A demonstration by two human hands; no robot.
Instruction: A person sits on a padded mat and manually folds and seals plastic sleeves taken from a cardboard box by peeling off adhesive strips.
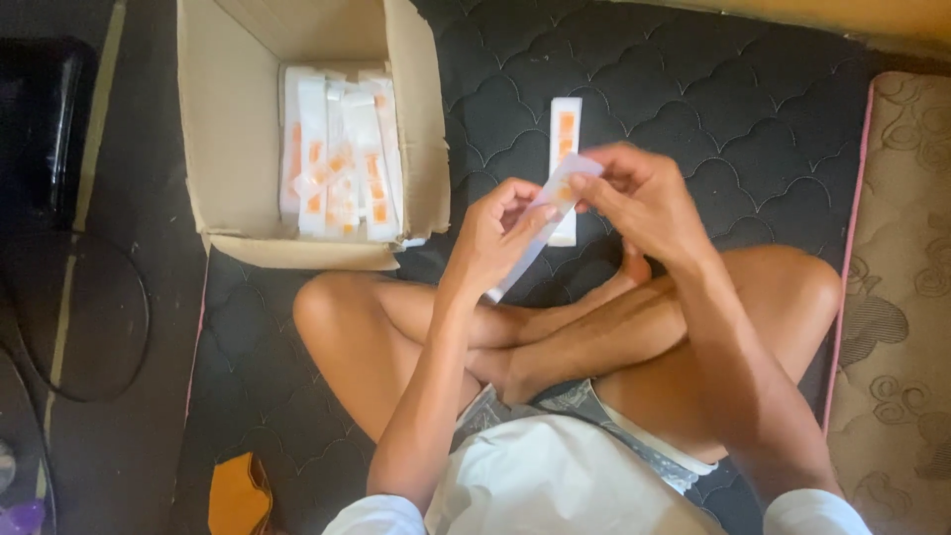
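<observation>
Item: white paper strip [543,226], held slantwise above crossed legs. Left hand [492,238] pinches its middle; right hand [644,198] pinches the upper end, both grips clenched on it, keeping it taut. Matching orange-marked strip [565,149] lies flat on quilted mattress [753,119]. Cardboard box [228,139] of like strips at mattress's far-left edge, within reach.

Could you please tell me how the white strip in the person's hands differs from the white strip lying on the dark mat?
The held strip is gripped by both the left hand and right hand and tilts diagonally; the mat strip lies flat, untouched, pointing straight away. Both are long, white, with orange marks.
</observation>
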